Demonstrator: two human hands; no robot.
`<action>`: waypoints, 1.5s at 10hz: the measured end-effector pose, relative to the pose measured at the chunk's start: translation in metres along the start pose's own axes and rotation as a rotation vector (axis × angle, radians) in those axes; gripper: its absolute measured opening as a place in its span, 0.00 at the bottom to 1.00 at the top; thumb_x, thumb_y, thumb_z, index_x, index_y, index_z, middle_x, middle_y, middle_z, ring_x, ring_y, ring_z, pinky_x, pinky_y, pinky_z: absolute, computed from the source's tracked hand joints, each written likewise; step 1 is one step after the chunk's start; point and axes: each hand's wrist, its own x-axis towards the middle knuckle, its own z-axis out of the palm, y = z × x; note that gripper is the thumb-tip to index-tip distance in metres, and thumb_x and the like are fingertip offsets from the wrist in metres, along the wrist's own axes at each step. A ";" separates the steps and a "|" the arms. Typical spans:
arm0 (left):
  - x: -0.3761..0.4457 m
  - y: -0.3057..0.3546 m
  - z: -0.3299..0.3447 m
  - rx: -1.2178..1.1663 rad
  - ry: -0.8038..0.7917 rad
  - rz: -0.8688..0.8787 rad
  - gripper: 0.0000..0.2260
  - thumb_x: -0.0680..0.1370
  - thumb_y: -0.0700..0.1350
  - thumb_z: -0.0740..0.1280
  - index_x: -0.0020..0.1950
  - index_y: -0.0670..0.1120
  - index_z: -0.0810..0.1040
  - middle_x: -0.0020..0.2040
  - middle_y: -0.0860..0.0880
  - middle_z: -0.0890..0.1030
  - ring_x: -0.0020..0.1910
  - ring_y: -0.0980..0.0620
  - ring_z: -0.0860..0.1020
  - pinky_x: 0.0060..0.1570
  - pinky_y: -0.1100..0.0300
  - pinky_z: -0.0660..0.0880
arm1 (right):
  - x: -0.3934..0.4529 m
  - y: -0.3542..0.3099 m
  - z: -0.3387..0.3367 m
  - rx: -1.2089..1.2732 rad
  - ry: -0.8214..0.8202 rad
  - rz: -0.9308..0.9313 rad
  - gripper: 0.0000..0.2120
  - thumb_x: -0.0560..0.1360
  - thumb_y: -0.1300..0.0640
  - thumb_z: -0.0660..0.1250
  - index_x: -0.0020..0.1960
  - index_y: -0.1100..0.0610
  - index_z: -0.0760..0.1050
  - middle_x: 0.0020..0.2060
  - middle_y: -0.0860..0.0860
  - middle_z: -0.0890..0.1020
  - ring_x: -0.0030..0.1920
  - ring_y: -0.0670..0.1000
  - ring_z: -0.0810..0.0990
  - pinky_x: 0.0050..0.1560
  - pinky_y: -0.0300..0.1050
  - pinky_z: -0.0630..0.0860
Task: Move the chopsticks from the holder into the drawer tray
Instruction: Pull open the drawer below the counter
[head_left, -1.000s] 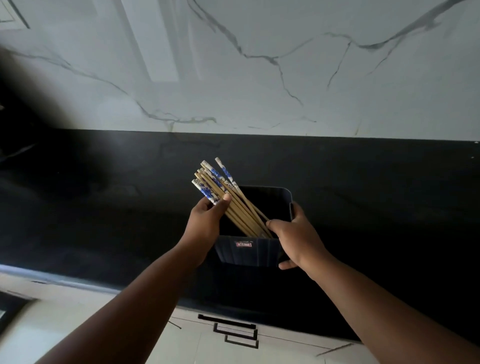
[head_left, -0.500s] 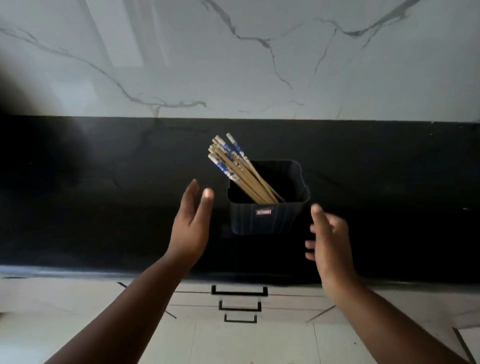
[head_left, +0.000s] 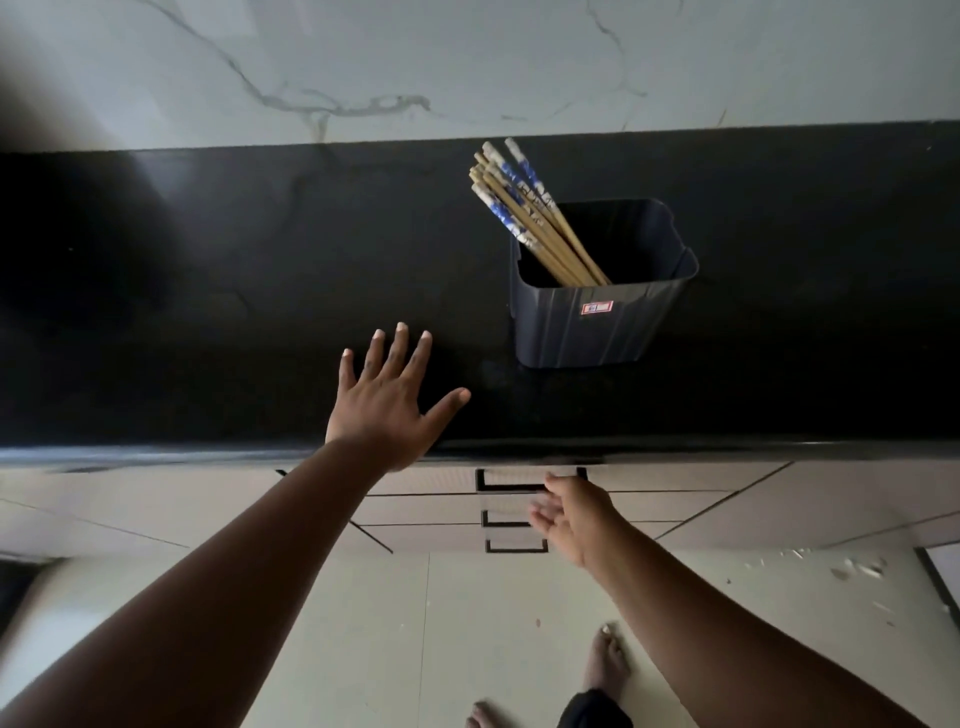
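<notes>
**Chopsticks in the holder, both hands empty**

A white marble wall (head_left: 467, 57) with grey veins fills the top of the frame. Below it a black countertop (head_left: 208, 270) runs across the full width of the middle. Under the counter's front edge, pale cabinet fronts (head_left: 727, 499) cross the lower middle, with three black drawer handles (head_left: 511, 486) stacked one under another near the centre; all the drawers look closed. A light tiled floor (head_left: 415, 649) takes up the bottom, with bare feet (head_left: 605, 660) at lower centre.

The dark blue holder (head_left: 597, 322) stands on the counter, right of centre. The chopsticks (head_left: 524, 208), wooden with blue-and-white patterned tops, sit bundled inside it, leaning toward the upper left.

The left hand (head_left: 387, 405) lies just left of centre with fingers straight and spread over the counter, holding nothing. The right hand (head_left: 576, 514), blurred, is in front of the drawer handles with fingers loosely extended, gripping nothing
</notes>
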 end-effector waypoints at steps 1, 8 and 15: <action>0.001 -0.002 0.001 -0.005 0.003 0.003 0.41 0.71 0.75 0.37 0.79 0.55 0.43 0.80 0.50 0.43 0.78 0.49 0.39 0.75 0.44 0.39 | 0.011 -0.001 0.000 0.110 -0.036 -0.020 0.06 0.80 0.69 0.60 0.45 0.65 0.73 0.44 0.60 0.78 0.49 0.57 0.79 0.63 0.56 0.74; 0.000 -0.001 0.001 -0.029 0.032 -0.005 0.42 0.71 0.76 0.38 0.79 0.55 0.45 0.81 0.50 0.45 0.79 0.49 0.41 0.75 0.44 0.40 | -0.072 0.064 -0.097 -0.942 0.190 -0.196 0.26 0.70 0.37 0.70 0.58 0.55 0.71 0.50 0.48 0.76 0.50 0.53 0.80 0.43 0.43 0.78; -0.001 -0.001 0.003 -0.015 0.035 -0.008 0.40 0.72 0.75 0.38 0.79 0.55 0.47 0.81 0.50 0.46 0.79 0.48 0.43 0.75 0.44 0.41 | -0.131 0.048 -0.137 -1.775 0.092 -0.988 0.27 0.79 0.38 0.51 0.76 0.45 0.60 0.74 0.44 0.63 0.75 0.50 0.61 0.72 0.49 0.63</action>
